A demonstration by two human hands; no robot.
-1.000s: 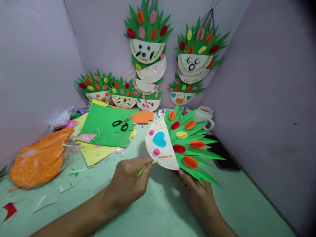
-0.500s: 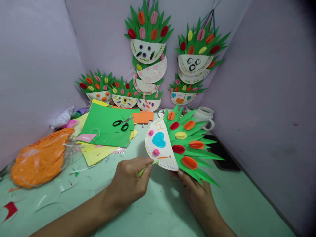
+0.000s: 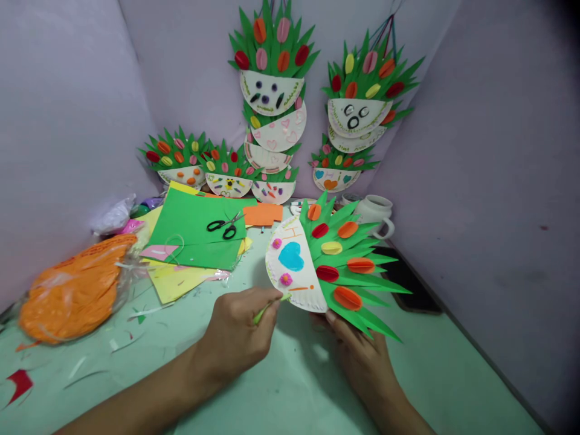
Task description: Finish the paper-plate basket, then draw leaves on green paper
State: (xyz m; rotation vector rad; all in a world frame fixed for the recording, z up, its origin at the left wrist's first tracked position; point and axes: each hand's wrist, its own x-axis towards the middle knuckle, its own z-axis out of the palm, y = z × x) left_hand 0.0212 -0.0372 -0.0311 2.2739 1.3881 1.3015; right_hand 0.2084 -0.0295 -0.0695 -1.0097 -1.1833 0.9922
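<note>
Between the thumb and fingers of my left hand (image 3: 244, 323) is a slim light-green crayon-like stick (image 3: 260, 315). Its tip is at the lower rim of a folded white paper plate (image 3: 302, 257), and I cannot tell whether it touches. The plate lies turned on its side, with a blue heart, two pink flowers, orange lettering and small marks along the rim. Green paper leaves (image 3: 371, 281) with red, orange and yellow paper tulips fan out to the right. My right hand (image 3: 360, 350) grips the plate from below, thumb at its straight edge, other fingers partly hidden beneath.
Black scissors (image 3: 223, 226) lie on green paper sheets (image 3: 199, 211). An orange bag of clay-like material (image 3: 77, 293) sits at left, near paper scraps (image 3: 19, 386). Behind the leaves are a dark phone (image 3: 414, 290) and a white mug (image 3: 376, 211). Finished plate bouquets (image 3: 272, 93) stand or hang along the wall.
Almost nothing differs. My left hand and the stick's tip stay at the plate's lower rim, and my right hand keeps its hold.
</note>
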